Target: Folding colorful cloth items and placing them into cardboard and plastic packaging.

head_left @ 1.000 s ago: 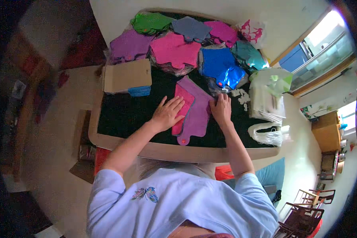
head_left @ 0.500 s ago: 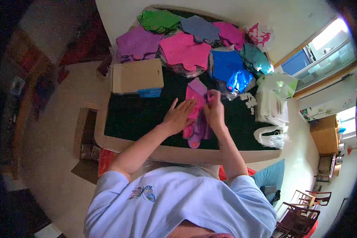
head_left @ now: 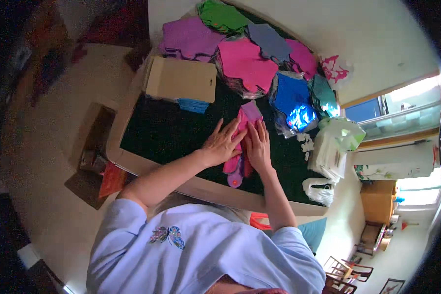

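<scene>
On the dark green table top lies a narrow folded pink and purple piece (head_left: 232,165), apparently thin sheet material. A pale purple flap (head_left: 251,111) shows at its far end, and a rounded purple tab with a red spot (head_left: 234,180) sticks out at the near end. My left hand (head_left: 223,143) rests on its left side with the fingers spread. My right hand (head_left: 258,148) lies flat along its right side, fingers stretched out. Both palms face down, and the hands cover the middle of the piece.
Behind are stacks of flat shaped pieces: pink (head_left: 247,63), purple (head_left: 191,39), green (head_left: 223,17), grey-blue (head_left: 269,41) and blue (head_left: 290,93). Brown cardboard (head_left: 181,81) sits at left above a light-blue stack (head_left: 193,105). White bags (head_left: 326,154) and small white bits (head_left: 306,145) lie right.
My right hand has gone from a raised, curled grip at the right edge to lying flat on the piece. The piece looks narrower, its right side folded in. The whole view has turned slightly.
</scene>
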The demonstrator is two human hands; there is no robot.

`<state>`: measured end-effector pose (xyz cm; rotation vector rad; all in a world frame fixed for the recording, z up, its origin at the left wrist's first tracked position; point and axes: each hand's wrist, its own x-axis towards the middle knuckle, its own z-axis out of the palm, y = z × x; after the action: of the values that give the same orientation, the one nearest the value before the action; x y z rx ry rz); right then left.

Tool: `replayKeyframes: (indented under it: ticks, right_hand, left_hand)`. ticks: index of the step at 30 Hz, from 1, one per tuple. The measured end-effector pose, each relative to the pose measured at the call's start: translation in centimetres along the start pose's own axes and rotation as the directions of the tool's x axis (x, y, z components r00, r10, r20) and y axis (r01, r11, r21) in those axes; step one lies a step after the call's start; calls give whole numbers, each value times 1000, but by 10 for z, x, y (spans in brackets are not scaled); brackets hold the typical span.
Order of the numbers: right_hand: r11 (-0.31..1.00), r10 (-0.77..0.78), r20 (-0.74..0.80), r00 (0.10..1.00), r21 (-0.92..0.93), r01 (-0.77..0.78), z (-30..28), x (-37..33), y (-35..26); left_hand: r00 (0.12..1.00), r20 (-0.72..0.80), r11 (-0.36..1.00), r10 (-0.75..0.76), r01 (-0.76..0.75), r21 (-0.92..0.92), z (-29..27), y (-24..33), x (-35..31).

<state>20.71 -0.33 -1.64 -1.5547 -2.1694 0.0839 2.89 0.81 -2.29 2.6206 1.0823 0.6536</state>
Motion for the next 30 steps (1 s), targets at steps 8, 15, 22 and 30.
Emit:
replayKeyframes:
  ticks: [8, 15, 22, 30]
  right_hand:
    - [990, -6, -65, 998, -139, -3, 10, 1, -11]
    - [988, 61, -69, 996, -135, -70, 12, 1, -11]
    - [998, -35, 131, 991, 64, 27, -7, -5, -4]
    - [999, -34, 137, 990, -37, 39, -9, -5, -8]
  left_hand:
    - [999, -43, 995, -5, 1, -103, 2, -1, 1]
    - [999, -37, 1000, 20, -21, -12, 9, -3, 0]
    - [999, -37, 997, 28, -25, 76, 9, -3, -1]
    - [998, 68, 996, 6, 0, -91, -10, 4, -13]
